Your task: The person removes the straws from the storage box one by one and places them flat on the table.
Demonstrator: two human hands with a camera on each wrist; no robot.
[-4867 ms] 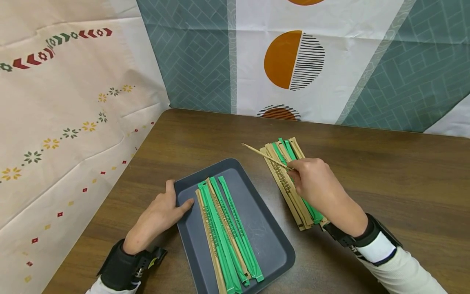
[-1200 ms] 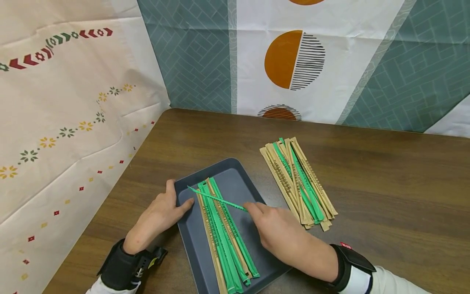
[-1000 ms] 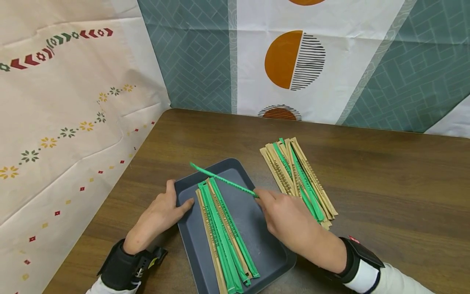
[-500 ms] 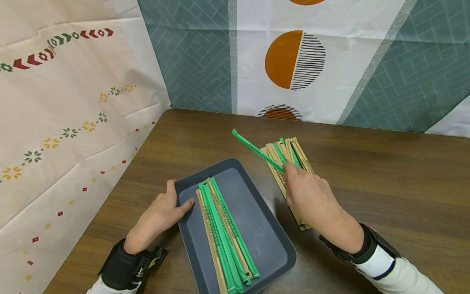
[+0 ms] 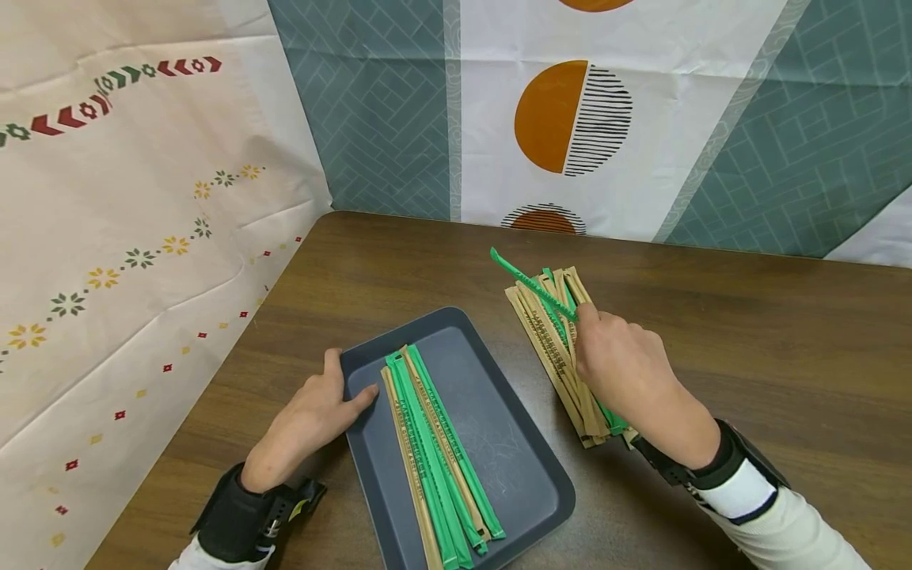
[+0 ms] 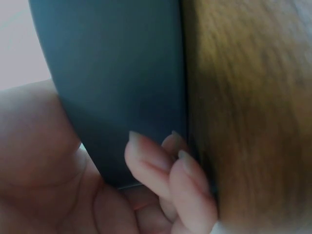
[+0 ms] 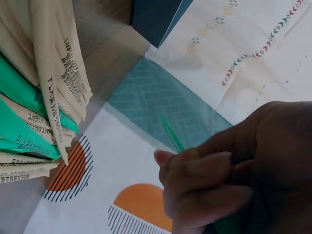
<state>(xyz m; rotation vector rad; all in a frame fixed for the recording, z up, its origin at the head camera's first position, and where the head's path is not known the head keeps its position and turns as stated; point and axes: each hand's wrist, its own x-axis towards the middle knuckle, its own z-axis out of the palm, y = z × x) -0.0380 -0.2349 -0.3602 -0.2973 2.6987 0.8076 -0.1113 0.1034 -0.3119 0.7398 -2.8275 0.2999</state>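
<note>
My left hand (image 5: 317,416) grips the left rim of a dark grey tray (image 5: 499,435), thumb over the edge. In the left wrist view, its fingers curl against the tray's outer wall. Green and brown paper-wrapped straws (image 5: 433,451) lie side by side lengthwise in the tray's left part. To the right of the tray, my right hand (image 5: 630,368) pinches one green paper-wrapped straw (image 5: 526,279) near its end, pointing away to the upper left. It is over a pile of mostly brown wrapped straws (image 5: 545,344), partly hidden by that hand.
The wooden table (image 5: 769,348) carries both tray and pile. A patterned teal and white cloth (image 5: 385,111) hangs behind its far edge, and a cream cloth (image 5: 142,261) covers the left side.
Earlier my right hand held a brown straw at the pile; that is laid there. It then lifted a green straw from the tray and carried it right, over the pile. Left hand stays put.
</note>
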